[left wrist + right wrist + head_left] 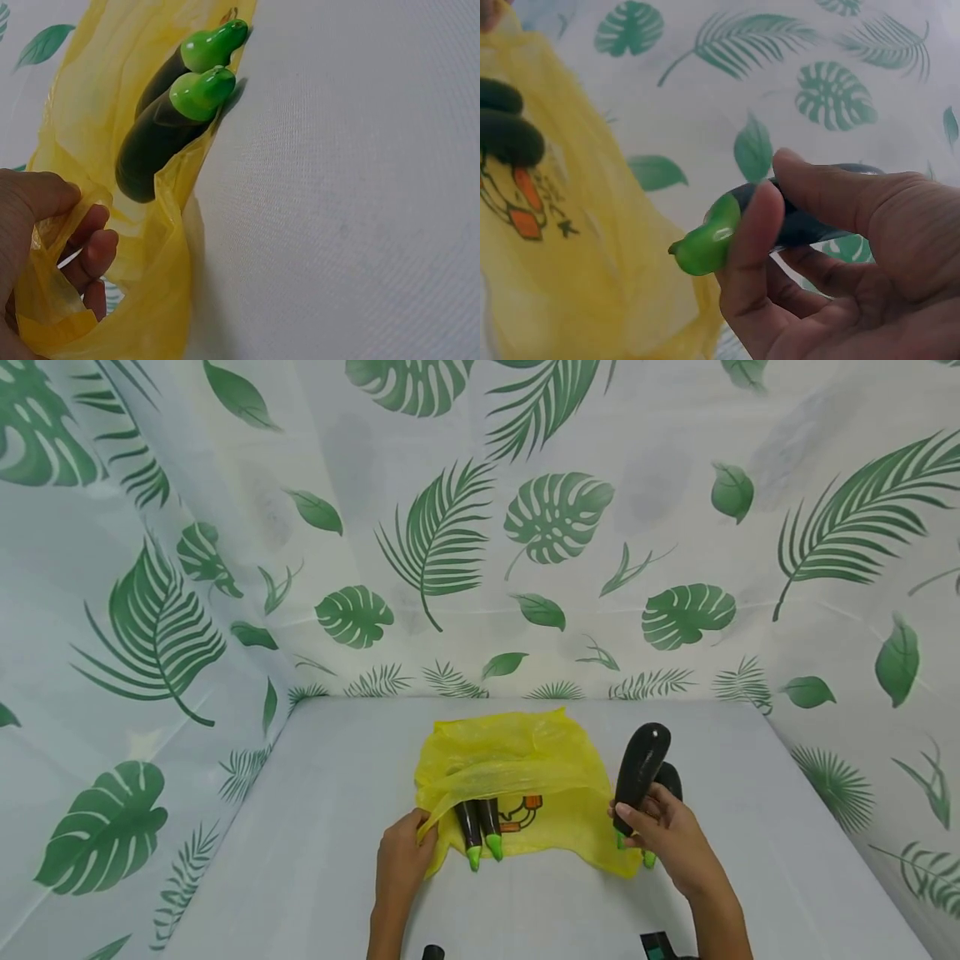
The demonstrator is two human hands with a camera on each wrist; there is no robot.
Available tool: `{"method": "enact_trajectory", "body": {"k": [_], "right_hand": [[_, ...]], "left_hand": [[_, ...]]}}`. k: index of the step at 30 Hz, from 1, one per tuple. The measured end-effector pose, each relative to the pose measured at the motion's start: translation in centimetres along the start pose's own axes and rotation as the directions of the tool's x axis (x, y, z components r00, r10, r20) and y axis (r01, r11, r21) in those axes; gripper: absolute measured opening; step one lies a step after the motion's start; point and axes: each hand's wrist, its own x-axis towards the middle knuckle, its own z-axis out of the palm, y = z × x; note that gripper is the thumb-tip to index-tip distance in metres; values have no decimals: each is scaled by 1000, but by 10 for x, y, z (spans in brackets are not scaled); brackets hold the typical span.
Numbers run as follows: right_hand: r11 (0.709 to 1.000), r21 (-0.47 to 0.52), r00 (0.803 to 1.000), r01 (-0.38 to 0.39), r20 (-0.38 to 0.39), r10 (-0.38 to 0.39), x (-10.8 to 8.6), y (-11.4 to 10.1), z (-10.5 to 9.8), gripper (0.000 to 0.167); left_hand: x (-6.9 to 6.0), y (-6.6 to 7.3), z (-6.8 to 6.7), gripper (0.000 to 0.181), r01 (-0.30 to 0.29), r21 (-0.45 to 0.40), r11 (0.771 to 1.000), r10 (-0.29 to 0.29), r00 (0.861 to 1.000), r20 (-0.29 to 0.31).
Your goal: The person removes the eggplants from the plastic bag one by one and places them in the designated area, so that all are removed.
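A yellow plastic bag (517, 739) lies on the white table with its mouth toward me. My left hand (401, 856) pinches the bag's left rim and lifts it. Inside the mouth lie two dark eggplants (150, 146) side by side, green stem ends pointing out; their far ends are under the bag's upper layer in the head view. Right of the bag, my right hand (671, 835) holds a third eggplant (643, 760) near its green end (709, 236), with the thick dark end up. Another eggplant (671, 778) shows behind that hand, partly hidden.
The white tabletop (315, 827) extends around the bag. Leaf-printed white cloth (450, 543) hangs behind the table and at both sides. Small dark objects (432, 952) poke in at the bottom edge of the head view.
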Motion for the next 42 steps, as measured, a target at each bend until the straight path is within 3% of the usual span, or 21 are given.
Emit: {"method": "enact_trajectory", "body": {"k": [5,9,11,16,18,21,25,31,33,42], "right_hand": [[993,-71,989,-94,-123,85,2,3,-14,75],[979,-93,959,-180,-237,154,6,13,-25,80],[977,-101,945,-189,-289,153,12,25,-33,82],[970,-152,888,-190,-448,104,29,61,-52,88],[963,-169,857,-209,-507,97,31,67,-55,88],[951,-187,836,-246,-537,111,28,64,-57,84],[934,-209,838,-289,-527,141,27,63,-60,79],[901,-256,823,-349,-544,164,50,114,-75,95],[898,-256,819,-359,-548,171,52,120,-76,95],[886,-249,829,-390,-514,221,33,78,-66,76]], "left_hand": [[0,0,0,10,-4,-1,1000,4,1000,5],[0,-1,0,10,-1,-2,1000,1,1000,7],[0,-1,0,10,-1,-2,1000,1,1000,2],[2,0,0,9,-6,1,1000,6,1000,-9],[2,0,0,9,-2,0,1000,2,1000,-6],[2,0,-1,9,7,-2,1000,-7,1000,-1],[1,-1,-1,9,10,-4,1000,-10,1000,-2],[-1,-4,1,10,-18,-2,1000,18,1000,-19],[-1,-5,2,10,-20,-2,1000,20,1000,-21],[-1,-6,3,10,-18,-3,1000,18,1000,-24]]}}
